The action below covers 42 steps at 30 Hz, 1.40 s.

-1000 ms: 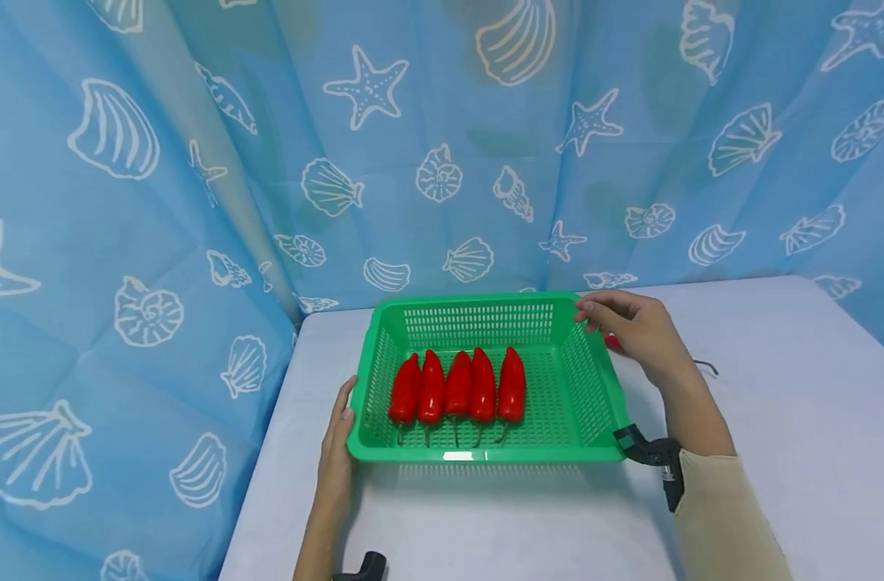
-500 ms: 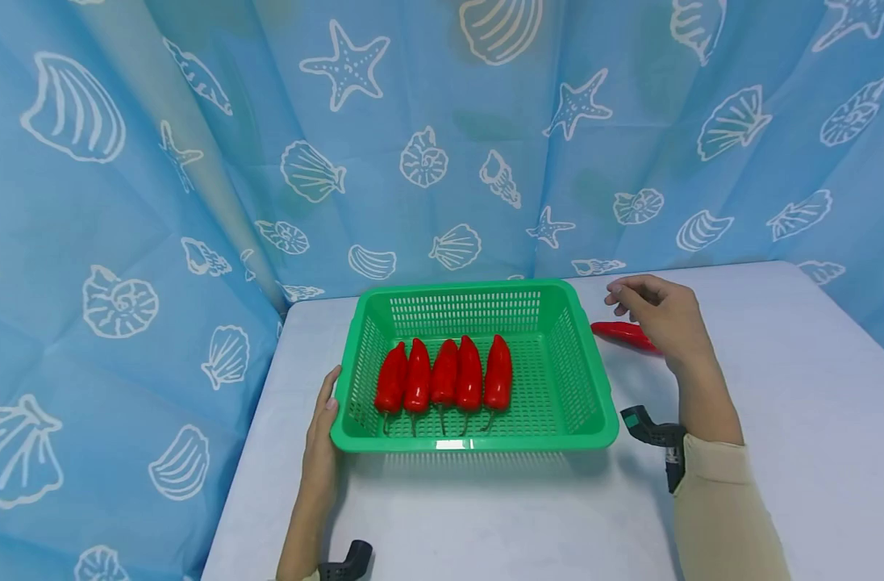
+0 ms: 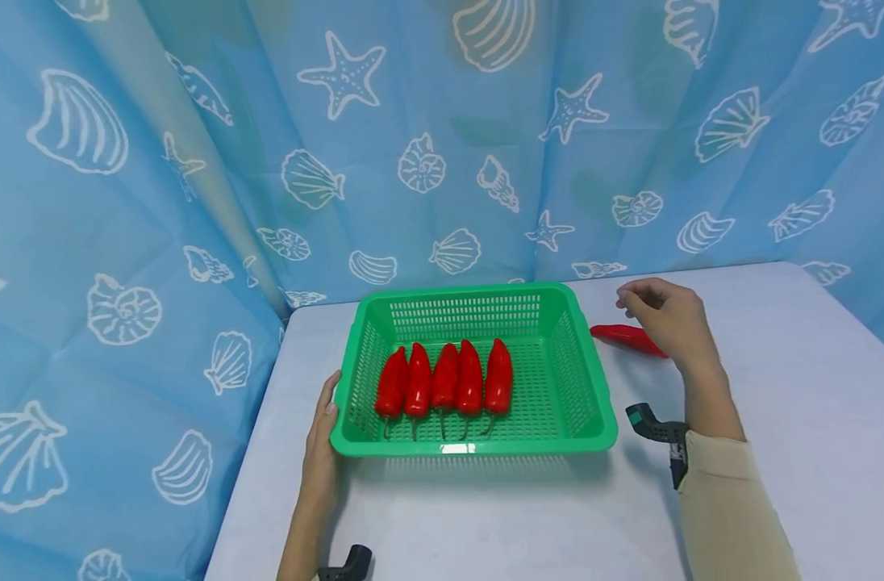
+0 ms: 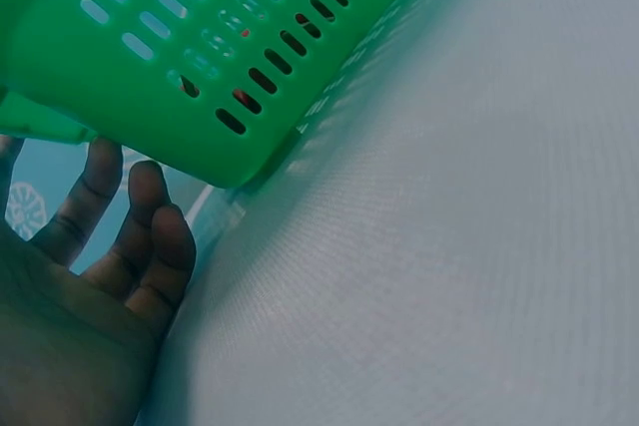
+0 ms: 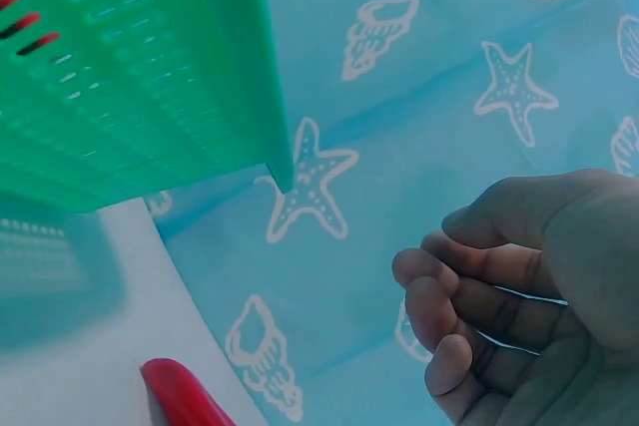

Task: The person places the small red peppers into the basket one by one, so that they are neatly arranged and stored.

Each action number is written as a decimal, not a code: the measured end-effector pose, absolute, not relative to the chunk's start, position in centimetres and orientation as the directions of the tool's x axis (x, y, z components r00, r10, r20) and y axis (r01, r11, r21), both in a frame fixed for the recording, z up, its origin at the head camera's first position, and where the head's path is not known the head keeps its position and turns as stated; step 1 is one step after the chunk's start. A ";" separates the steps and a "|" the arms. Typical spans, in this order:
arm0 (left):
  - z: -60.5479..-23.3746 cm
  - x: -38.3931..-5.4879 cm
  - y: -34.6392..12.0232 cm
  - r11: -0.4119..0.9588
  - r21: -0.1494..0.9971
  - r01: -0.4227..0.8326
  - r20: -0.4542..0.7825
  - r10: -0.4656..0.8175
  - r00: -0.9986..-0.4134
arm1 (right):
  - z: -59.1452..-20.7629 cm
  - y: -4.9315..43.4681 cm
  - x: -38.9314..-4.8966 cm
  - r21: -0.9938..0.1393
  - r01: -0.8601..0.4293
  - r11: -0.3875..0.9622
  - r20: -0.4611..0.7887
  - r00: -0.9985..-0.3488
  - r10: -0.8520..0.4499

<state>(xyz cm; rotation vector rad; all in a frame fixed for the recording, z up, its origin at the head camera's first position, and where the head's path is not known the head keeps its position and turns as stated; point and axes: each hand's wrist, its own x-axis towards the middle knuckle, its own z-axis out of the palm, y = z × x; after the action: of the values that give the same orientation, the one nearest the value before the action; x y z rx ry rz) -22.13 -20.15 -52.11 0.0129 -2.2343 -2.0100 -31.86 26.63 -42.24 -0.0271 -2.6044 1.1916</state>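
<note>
Several glossy red chili peppers with thin stems lie side by side in a green plastic basket with slotted walls. My left hand is at the basket's left side, fingertips right at the rim; the left wrist view shows its fingers loosely bent beside the slotted wall. Right of the basket, my right hand hovers with loosely curled fingers and nothing between them. Another red chili pepper lies on the table below it, partly hidden by the hand; its tip shows in the right wrist view.
A white cloth covers the table. A blue curtain printed with white shells and starfish hangs behind the table and along the left. The right part of the basket floor shows bare mesh beside the peppers.
My right hand has moved right from over the basket's right rim to above the pepper on the table, bringing that pepper more into view. The left hand stays at the basket; the head view has shifted slightly.
</note>
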 end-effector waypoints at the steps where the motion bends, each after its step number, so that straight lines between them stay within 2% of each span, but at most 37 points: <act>1: -52.1 -22.1 -20.2 0.110 0.990 0.086 0.097 -0.099 -0.990 | -42.3 26.7 -32.0 -0.737 -0.098 0.669 0.237 -0.964 0.120; 8: -52.1 -22.2 -20.2 0.120 0.990 0.071 0.084 -0.109 -0.990 | -42.7 27.3 -33.5 -0.658 -0.113 0.744 0.176 -0.984 0.005; 18: -52.2 -22.1 -19.9 0.104 0.993 0.057 0.067 -0.091 -0.994 | -44.7 28.5 -35.7 -0.561 -0.106 0.821 0.055 -0.994 -0.091; 28: -52.0 -22.2 -20.0 0.109 0.991 0.073 0.084 -0.103 -0.991 | -45.7 28.3 -37.4 -0.480 -0.168 0.861 0.024 -0.984 -0.178; 42: -52.1 -22.1 -20.0 0.108 0.991 0.074 0.085 -0.101 -0.991 | -46.5 28.2 -37.4 -0.430 -0.136 0.892 -0.051 -0.983 -0.175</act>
<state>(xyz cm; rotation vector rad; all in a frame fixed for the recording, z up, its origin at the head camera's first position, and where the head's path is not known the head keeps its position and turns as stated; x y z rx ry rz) -22.13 -19.96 -52.12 0.0277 -2.2368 -2.0150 -37.40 28.24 -46.52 0.2588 -3.1422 0.7037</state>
